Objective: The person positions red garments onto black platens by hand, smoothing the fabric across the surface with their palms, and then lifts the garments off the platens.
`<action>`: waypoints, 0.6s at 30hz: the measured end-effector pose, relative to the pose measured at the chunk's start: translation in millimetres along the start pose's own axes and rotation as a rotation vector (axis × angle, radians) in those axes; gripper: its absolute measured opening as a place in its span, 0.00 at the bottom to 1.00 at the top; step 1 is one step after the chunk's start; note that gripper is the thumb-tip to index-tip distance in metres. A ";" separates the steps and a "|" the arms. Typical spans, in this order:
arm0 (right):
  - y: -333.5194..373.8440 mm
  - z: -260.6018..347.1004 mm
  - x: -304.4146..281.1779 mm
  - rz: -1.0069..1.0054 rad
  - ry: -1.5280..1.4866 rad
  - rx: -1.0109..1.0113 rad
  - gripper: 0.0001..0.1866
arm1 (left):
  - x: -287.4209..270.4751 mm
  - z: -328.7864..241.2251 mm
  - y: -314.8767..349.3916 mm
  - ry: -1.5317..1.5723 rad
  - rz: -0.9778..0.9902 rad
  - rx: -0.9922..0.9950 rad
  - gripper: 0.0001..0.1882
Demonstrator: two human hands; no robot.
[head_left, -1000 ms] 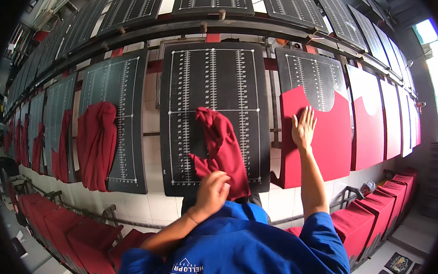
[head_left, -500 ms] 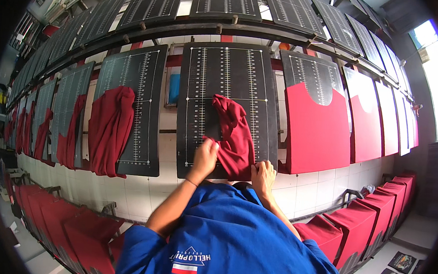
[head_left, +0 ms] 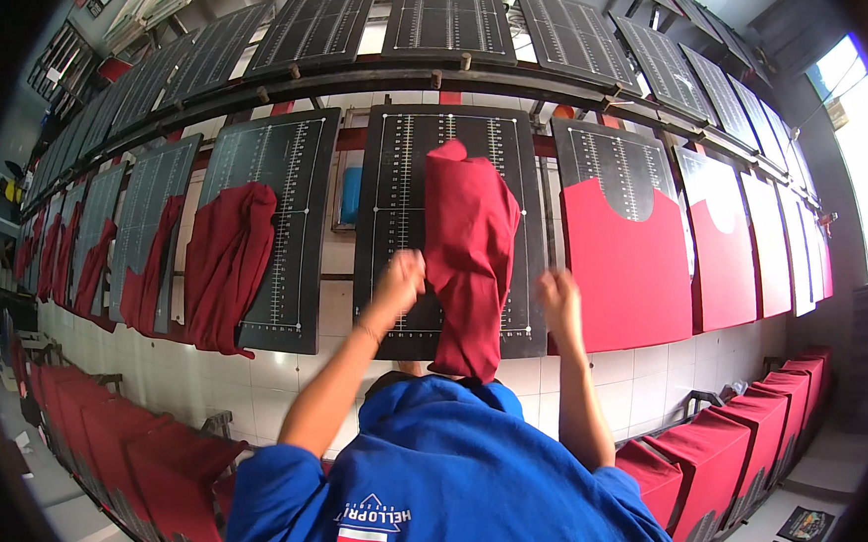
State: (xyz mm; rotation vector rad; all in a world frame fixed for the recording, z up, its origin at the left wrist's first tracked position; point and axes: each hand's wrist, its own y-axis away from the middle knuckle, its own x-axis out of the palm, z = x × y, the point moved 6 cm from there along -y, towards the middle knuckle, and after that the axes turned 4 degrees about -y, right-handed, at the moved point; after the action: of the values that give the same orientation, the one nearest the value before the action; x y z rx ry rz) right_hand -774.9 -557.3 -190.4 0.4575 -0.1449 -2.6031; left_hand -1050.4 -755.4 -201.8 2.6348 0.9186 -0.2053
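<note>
Red cloth (head_left: pixel 470 248) lies crumpled lengthwise on the black board (head_left: pixel 392 169), a little right of its middle. Its upper end stops short of the far edge, and its lower end hangs past the near edge, close to the wearer's blue shirt (head_left: pixel 461 471).

The left hand (head_left: pixel 399 284) is over the board's left part, nearer the near edge than the far one, with the cloth just to its right. Its fingers look curled but are blurred; I cannot tell whether they touch or grip the cloth. The right hand (head_left: pixel 559 304) is at the board's right edge, fingers bent and blurred too. A strip of board shows between it and the cloth, so it is apart from it; how far its fingers are closed I cannot tell.

Beyond the right edge, the next board (head_left: pixel 630 189) carries a smooth red panel (head_left: pixel 628 273), its scooped neckline toward the far edge. Beyond the left edge, another board (head_left: pixel 262 151) has a bunched garment (head_left: pixel 231 264) along its left side, running past its near edge.
</note>
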 end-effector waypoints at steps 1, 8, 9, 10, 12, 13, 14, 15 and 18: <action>24.5 -10.1 17.8 0.078 0.138 0.008 0.16 | 16.6 45.4 27.8 -0.078 0.007 -0.018 0.21; 118.5 -14.8 73.3 0.268 0.561 -0.121 0.16 | 73.4 17.4 71.0 -0.490 -0.017 0.085 0.14; 115.6 2.0 71.8 0.251 0.488 -0.096 0.16 | 66.4 2.8 70.6 -0.409 -0.097 0.145 0.13; 113.3 11.5 69.1 0.227 0.414 -0.068 0.15 | 58.0 -17.5 71.6 -0.326 -0.170 0.208 0.13; 108.7 33.3 62.8 0.261 -0.038 -0.057 0.17 | 21.3 -61.7 68.3 -0.110 -0.346 0.320 0.09; 106.0 41.4 59.8 0.301 -0.117 -0.019 0.20 | -1.1 -75.7 64.6 -0.102 -0.459 0.349 0.12; 104.1 46.6 61.8 0.356 -0.200 0.007 0.23 | -28.1 -55.6 52.4 -0.019 -0.454 0.304 0.15; 101.5 31.4 61.4 0.376 -0.175 0.057 0.24 | -44.7 -45.5 45.1 0.309 -0.421 0.186 0.19; 95.2 -21.2 79.2 0.471 -0.186 0.199 0.27 | -38.5 38.1 40.7 1.092 -0.190 -0.156 0.30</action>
State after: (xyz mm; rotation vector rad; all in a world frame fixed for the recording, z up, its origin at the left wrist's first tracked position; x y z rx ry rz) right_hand -790.1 -679.3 -216.1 0.2126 -0.5131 -2.1684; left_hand -1055.9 -821.3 -216.8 2.3967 1.3836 1.3113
